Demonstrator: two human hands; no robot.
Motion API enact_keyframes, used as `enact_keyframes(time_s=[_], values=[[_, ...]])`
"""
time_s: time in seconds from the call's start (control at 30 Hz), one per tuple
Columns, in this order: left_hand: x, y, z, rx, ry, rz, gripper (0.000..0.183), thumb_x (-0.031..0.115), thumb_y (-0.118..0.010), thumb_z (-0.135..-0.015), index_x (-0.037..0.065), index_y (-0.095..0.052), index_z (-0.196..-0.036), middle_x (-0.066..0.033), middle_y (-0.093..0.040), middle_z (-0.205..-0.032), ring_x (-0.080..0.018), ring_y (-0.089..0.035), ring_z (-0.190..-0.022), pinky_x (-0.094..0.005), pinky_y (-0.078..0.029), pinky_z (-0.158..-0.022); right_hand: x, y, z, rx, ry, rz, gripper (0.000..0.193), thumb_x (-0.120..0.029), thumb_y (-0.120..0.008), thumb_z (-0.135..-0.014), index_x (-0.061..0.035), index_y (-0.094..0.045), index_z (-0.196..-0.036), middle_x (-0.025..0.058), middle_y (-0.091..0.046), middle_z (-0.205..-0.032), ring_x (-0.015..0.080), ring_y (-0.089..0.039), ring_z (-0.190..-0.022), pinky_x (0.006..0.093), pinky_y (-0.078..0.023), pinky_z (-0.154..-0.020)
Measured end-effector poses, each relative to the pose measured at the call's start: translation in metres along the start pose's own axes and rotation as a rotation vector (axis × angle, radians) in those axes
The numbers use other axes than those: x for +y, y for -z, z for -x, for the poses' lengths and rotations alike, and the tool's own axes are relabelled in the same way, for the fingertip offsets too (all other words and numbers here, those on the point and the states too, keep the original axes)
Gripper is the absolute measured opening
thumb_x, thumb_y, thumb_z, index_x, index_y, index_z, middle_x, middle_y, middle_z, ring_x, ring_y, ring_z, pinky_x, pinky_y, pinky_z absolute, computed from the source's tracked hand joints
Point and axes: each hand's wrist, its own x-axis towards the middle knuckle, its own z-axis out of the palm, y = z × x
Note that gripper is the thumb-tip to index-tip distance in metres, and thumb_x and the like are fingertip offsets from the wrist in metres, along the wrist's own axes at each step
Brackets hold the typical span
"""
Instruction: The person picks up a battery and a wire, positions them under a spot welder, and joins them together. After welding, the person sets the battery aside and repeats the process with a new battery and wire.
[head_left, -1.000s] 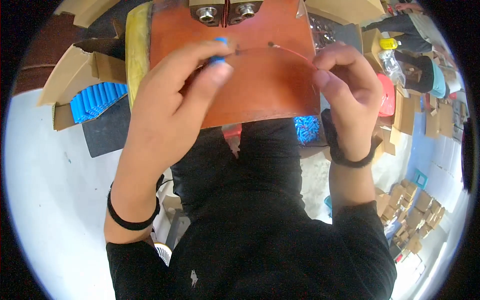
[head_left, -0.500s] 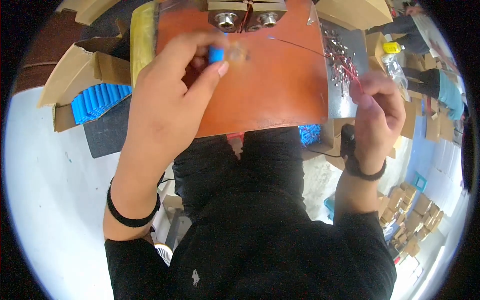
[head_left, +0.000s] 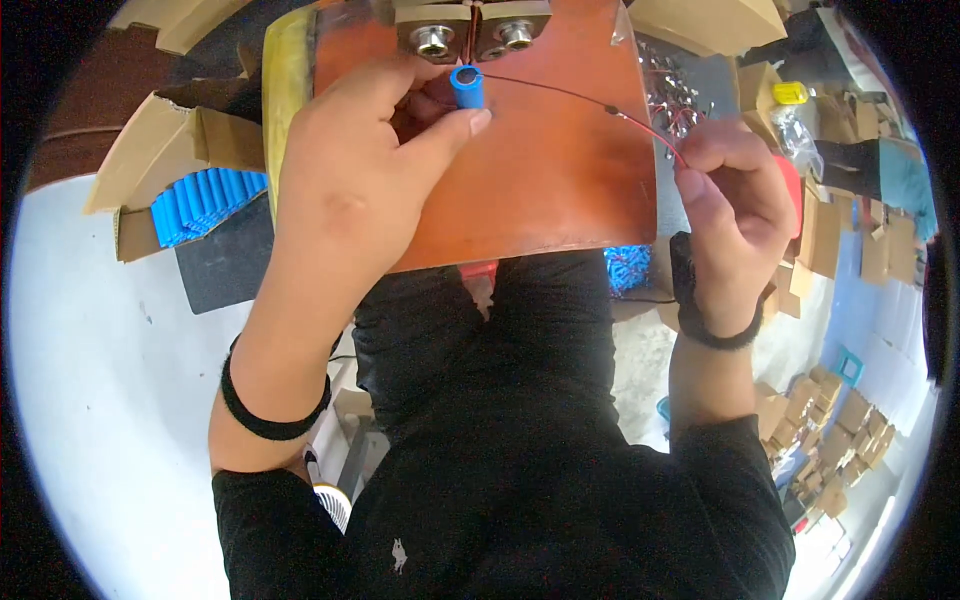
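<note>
A blue cylindrical battery cell [head_left: 468,92] stands nearly upright between the thumb and fingers of my left hand [head_left: 345,185], its dark-topped end facing up. It is just below the two metal clamp blocks of a machine [head_left: 515,38]. My right hand [head_left: 738,205] pinches the red end of a thin lead wire [head_left: 560,92]. The wire stretches left across the orange board, turning dark past a small black lump, and its far end meets the top of the cell. Whether that end is fixed there cannot be made out.
An orange work board [head_left: 560,190] lies under my hands. At left, a cardboard box [head_left: 135,232] holds rows of blue cells [head_left: 205,205]. A pile of leads [head_left: 672,90] lies right of the board, and several blue cells with wires [head_left: 627,268] sit below its right edge.
The cell has shifted right and slightly up in my left hand, now showing its top. My right hand has come a little left, and the wire's far end has reached the cell.
</note>
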Motion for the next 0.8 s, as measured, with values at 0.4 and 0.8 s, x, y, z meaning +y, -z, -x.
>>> enact_keyframes(time_s=[0.4,0.8], values=[[-0.011,-0.004,-0.005,0.025,-0.078,-0.100,0.030,0.024,-0.077,-0.078,0.004,-0.068,-0.099,0.0042,-0.051,-0.067,-0.0064,-0.037,-0.060,-0.0239,-0.033,-0.054,0.003,-0.001,-0.001,-0.006,-0.050,0.024,0.010,0.006,-0.061,-0.076,0.0017,-0.058,-0.084,0.0046,-0.056,-0.081,0.0140,-0.053,-0.077,0.0258,-0.041,-0.073],[-0.001,0.001,-0.002,0.032,-0.074,-0.143,0.029,0.025,-0.076,-0.080,0.002,-0.068,-0.096,-0.0015,-0.059,-0.072,-0.0073,-0.047,-0.063,-0.0246,-0.039,-0.057,0.001,0.002,0.001,-0.040,-0.056,0.045,0.010,0.006,-0.061,-0.076,0.0018,-0.059,-0.085,0.0044,-0.057,-0.081,0.0134,-0.053,-0.076,0.0249,-0.041,-0.073]])
